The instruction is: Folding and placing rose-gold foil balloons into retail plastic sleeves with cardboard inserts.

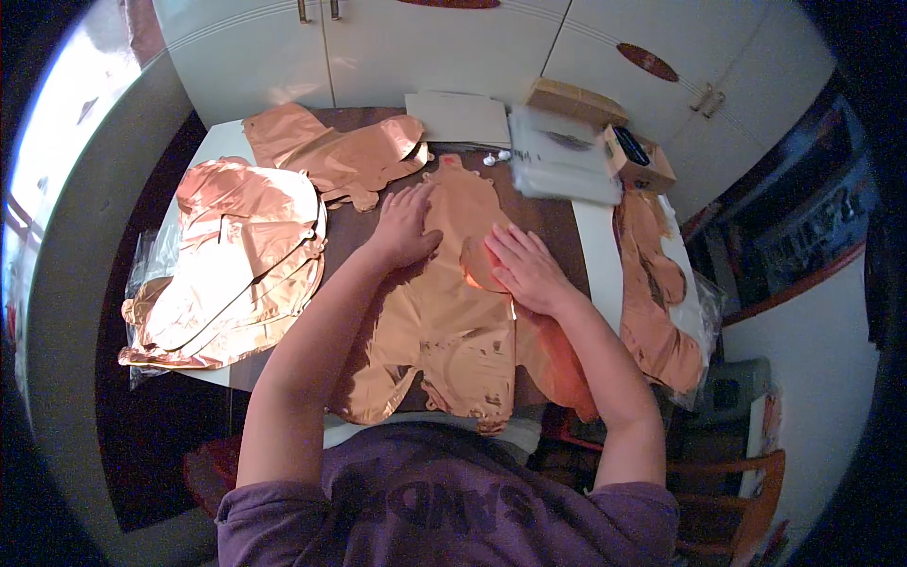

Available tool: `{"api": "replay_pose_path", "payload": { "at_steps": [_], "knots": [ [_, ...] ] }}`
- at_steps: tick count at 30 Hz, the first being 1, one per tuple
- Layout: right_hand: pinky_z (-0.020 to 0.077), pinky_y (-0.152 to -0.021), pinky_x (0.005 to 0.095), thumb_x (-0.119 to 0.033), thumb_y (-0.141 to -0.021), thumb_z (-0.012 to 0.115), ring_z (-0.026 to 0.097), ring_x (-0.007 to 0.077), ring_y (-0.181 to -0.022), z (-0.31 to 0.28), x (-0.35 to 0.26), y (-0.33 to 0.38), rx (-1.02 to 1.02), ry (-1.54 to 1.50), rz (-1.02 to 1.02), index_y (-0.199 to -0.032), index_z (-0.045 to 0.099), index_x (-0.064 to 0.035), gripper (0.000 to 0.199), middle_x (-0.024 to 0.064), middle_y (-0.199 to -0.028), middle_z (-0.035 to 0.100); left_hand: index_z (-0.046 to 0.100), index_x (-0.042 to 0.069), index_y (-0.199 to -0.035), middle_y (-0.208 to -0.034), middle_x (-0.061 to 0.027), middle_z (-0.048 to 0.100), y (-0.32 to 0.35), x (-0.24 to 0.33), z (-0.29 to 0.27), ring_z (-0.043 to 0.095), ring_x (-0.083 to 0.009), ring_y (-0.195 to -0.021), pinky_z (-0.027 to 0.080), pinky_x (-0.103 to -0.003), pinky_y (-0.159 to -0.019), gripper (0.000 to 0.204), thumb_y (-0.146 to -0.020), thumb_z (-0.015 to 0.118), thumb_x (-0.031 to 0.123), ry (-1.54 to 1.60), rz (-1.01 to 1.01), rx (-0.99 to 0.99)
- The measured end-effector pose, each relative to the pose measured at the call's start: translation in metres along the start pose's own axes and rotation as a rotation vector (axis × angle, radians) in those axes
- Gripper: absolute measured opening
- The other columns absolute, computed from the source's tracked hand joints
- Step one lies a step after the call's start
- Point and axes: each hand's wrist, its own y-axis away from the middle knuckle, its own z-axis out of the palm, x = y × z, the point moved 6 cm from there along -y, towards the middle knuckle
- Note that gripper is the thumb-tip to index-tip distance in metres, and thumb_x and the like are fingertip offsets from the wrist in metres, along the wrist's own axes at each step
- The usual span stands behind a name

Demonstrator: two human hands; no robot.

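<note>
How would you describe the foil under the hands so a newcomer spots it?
Find the brown table in front of the white cabinets. Down its middle, toward the purple shirt, lies a long copper-coloured foil shape. Unlike the glossy foil pile on the left and the foil piece on the right, it has the left hand and right hand on it.

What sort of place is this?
Likely a room in a home: white cupboard doors behind the table, what looks like a wooden chair at lower right, and copper-coloured foil spread for handwork.
</note>
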Motion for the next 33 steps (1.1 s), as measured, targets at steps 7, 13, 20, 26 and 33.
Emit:
{"api": "replay_pose_path", "payload": {
  "at_steps": [7, 13, 20, 26, 33],
  "knots": [
    [0.0224, -0.114, 0.0482, -0.029, -0.095, 0.05, 0.03, 0.0329, -0.14, -0.003, 0.018, 0.001, 0.139, 0.0, 0.067, -0.142, 0.039, -0.0057, 0.054, 0.0152, -0.151, 0.033, 0.031, 0.005, -0.145, -0.136, -0.0218, 0.048, 0.003, 0.005, -0.012, 0.036, -0.0388, -0.134, 0.02, -0.049, -0.114, 0.087, -0.073, 0.066, 0.038, -0.05, -0.02, -0.013],
    [0.0214, -0.115, 0.0488, -0.031, -0.095, 0.051, 0.028, 0.0321, -0.141, 0.003, 0.014, -0.022, 0.041, 0.004, 0.119, -0.143, 0.038, -0.0049, 0.056, 0.0142, -0.153, 0.031, 0.029, 0.004, -0.146, -0.136, -0.021, 0.048, 0.002, 0.006, -0.007, 0.036, -0.0396, -0.134, 0.019, -0.05, -0.115, 0.089, -0.071, 0.066, 0.035, -0.006, -0.042, -0.07],
    [0.0209, -0.114, 0.0513, -0.038, -0.095, 0.048, 0.027, 0.0333, -0.141, 0.006, 0.012, -0.02, 0.072, -0.033, 0.047, -0.142, 0.039, -0.0049, 0.058, 0.0157, -0.152, 0.032, 0.028, 0.005, -0.146, -0.141, -0.0196, 0.044, 0.005, 0.013, -0.014, 0.034, -0.0392, -0.136, 0.017, -0.053, -0.115, 0.088, -0.07, 0.062, 0.031, 0.266, -0.139, -0.113],
    [0.0207, -0.115, 0.0487, -0.031, -0.096, 0.05, 0.027, 0.0324, -0.142, 0.003, 0.016, -0.02, 0.076, 0.007, 0.072, -0.144, 0.037, -0.006, 0.056, 0.0145, -0.153, 0.03, 0.031, 0.005, -0.144, -0.143, -0.0213, 0.041, 0.005, 0.016, -0.009, 0.032, -0.0393, -0.137, 0.017, -0.053, -0.115, 0.083, -0.072, 0.061, 0.031, -0.016, -0.002, -0.052],
    [0.0255, -0.113, 0.0501, -0.024, -0.094, 0.052, 0.037, 0.0361, -0.135, -0.023, 0.026, 0.023, 0.21, -0.083, 0.138, -0.132, 0.052, -0.0031, 0.043, 0.0162, -0.144, 0.043, 0.041, 0.003, -0.138, -0.144, -0.0242, 0.037, 0.063, 0.054, -0.047, 0.029, -0.0403, -0.138, 0.016, -0.054, -0.115, 0.07, -0.077, 0.06, 0.034, -0.025, 0.207, -0.164]
  ]
}}
